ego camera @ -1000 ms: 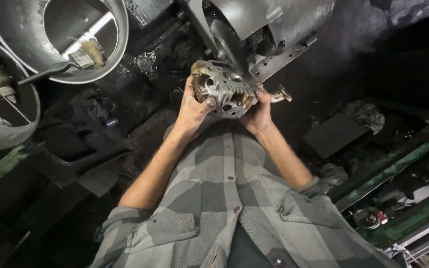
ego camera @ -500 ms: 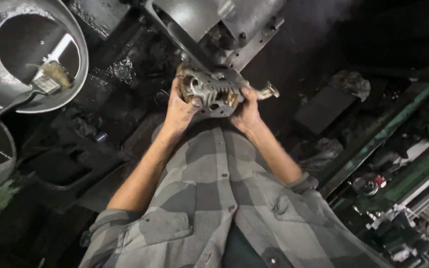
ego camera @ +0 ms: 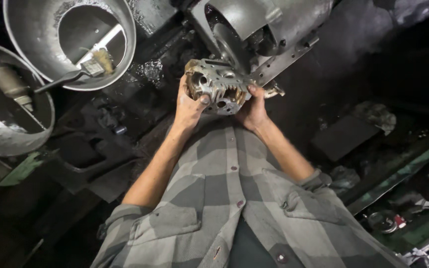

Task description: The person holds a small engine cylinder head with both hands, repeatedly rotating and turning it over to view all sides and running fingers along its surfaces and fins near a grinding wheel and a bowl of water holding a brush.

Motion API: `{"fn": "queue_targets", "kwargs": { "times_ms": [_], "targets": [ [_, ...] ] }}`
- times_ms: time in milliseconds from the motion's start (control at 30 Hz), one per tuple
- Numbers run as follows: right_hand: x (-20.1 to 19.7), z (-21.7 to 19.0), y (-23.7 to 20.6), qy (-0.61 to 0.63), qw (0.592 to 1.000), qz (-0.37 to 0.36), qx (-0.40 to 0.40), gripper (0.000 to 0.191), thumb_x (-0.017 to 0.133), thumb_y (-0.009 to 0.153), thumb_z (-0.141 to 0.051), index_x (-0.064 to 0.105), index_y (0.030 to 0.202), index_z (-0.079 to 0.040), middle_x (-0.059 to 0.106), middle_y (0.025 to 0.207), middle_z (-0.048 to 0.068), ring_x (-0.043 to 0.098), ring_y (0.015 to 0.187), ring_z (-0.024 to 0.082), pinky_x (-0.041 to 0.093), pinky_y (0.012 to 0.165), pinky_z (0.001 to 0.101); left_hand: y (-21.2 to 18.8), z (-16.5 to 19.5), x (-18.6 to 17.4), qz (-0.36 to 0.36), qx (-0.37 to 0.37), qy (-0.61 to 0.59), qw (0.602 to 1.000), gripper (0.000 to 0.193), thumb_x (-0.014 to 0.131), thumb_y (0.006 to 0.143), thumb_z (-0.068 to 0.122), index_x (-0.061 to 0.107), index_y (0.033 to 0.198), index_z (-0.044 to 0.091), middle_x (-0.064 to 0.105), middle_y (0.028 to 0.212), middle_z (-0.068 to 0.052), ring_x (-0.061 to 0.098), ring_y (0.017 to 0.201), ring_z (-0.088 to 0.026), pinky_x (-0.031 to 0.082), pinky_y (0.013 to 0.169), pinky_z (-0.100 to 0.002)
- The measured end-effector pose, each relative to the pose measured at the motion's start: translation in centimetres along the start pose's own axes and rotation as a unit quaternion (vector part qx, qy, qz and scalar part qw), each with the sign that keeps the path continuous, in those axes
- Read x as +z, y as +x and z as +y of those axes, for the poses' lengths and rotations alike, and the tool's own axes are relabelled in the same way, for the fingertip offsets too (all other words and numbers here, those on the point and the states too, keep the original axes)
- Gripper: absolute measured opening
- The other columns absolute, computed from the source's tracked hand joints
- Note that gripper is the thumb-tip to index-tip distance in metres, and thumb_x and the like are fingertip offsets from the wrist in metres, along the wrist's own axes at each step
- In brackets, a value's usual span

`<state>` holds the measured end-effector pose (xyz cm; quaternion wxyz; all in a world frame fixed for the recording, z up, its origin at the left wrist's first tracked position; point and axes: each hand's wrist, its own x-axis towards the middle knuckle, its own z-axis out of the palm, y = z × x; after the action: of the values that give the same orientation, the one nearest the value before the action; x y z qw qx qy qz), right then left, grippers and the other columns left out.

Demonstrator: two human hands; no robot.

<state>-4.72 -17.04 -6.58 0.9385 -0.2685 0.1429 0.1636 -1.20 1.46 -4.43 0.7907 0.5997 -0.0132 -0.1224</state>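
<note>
- Both hands hold a metal casting [ego camera: 218,89], a grimy engine part full of holes, up at 12 o'clock from the person's chest.
- The left hand [ego camera: 188,106] is closed around its left edge, thumb pressed on the face; the right hand [ego camera: 252,110] grips the right side from below.
- The casting sits just under a grey machine housing [ego camera: 269,25], touching or nearly touching it; I cannot tell which.
- It looks to me like the part is being turned over and inspected. Any next move would need a firm two-handed grip, since it seems heavy and oily.
- At 10 o'clock a metal basin [ego camera: 120,59] holds a brush [ego camera: 83,72]; a second basin [ego camera: 40,124] at 9 o'clock holds a cylindrical piece.
- The right fingers are hidden behind the casting, and the floor around is too dark to read.
</note>
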Motion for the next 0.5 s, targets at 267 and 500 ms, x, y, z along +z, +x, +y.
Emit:
{"fn": "queue_targets", "kwargs": {
  "times_ms": [267,500],
  "targets": [
    [-1.2,-0.9,-1.9,0.057,0.997,0.057,-0.009,0.067,0.063,0.088,-0.047,0.057,0.139,-0.003,0.066,0.135,0.012,0.063,0.125,0.028,0.048,0.114,0.0473,0.7,-0.9,2.1,-0.020,-0.028,0.068,0.997,0.109,0.080,0.073,0.072,0.044,0.148,0.001,0.063,0.132,-0.007,0.060,0.122,-0.017,0.051,0.106,-0.033],
    [-3.9,-3.7,-5.9,0.036,0.987,0.115,-0.110,0.057,0.066,0.094,-0.036,0.057,0.138,0.000,0.067,0.129,0.013,0.065,0.120,0.027,0.052,0.110,0.0463,1.6,-3.1,6.7,-0.124,-0.069,0.107,0.984,0.083,0.078,0.089,0.058,0.050,0.142,0.001,0.065,0.123,-0.005,0.061,0.110,-0.015,0.054,0.096,-0.031]
  ]
}}
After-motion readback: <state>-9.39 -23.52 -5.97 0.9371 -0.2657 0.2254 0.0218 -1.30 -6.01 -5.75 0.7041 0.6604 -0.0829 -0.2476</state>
